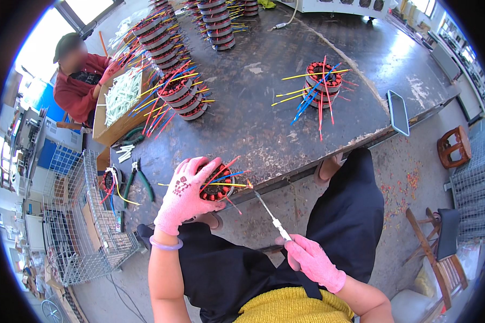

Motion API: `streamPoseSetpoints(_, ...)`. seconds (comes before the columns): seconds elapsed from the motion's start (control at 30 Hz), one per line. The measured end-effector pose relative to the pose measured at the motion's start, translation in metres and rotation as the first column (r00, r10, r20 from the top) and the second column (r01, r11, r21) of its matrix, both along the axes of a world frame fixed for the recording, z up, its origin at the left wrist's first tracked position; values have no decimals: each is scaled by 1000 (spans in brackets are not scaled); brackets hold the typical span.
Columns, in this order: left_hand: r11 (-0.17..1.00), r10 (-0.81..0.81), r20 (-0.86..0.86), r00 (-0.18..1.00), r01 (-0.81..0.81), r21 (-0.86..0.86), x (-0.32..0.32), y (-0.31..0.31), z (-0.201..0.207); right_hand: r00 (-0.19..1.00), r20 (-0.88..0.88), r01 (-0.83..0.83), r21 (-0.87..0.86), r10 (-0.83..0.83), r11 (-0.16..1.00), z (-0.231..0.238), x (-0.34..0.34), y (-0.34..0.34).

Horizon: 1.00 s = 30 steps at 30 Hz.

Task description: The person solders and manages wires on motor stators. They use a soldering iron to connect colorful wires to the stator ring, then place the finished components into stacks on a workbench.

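Observation:
My left hand (180, 195), in a pink glove, is wrapped round a motor stator (216, 189) at the table's front edge. Red, blue and yellow leads stick out of the stator to the right. In my pink-gloved right hand (312, 262) is a slim tool with a white handle and a long thin metal shaft (266, 205); its exact kind is unclear. The shaft's tip is close to the end of the yellow lead, where a small orange flame or glow (249, 184) shows. Green-handled pliers (139, 180) lie left of my left hand.
Stators stand in tall stacks (183, 97) at the back left, and a short stack (323, 85) stands at the right. A box of pale sleeves (125, 99) is beside a person in red (81, 81). A wire cage (86, 215) stands at left; a blue-rimmed tray (397, 113) at the right edge.

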<state>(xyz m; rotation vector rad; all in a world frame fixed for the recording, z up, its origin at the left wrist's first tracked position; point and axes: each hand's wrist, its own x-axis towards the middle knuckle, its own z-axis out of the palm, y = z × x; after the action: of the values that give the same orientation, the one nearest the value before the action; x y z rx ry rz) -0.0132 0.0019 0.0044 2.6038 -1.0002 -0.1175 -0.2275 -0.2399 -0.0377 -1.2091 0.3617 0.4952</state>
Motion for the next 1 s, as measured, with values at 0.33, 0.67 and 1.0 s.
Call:
streamPoseSetpoints(0.33,1000,9,-7,1000,-9,6,-1,-2,2,999,28,-18,-32,18,999,4,2,-1)
streamPoseSetpoints(0.67,1000,8,-3,1000,-8,16,0,-1,2,1000,0,-29,-51,29,998,11,5,0)
streamPoseSetpoints(1.0,1000,-1,39,999,2,-25,0,-2,-1,998,43,-37,-83,40,996,6,3,-2)
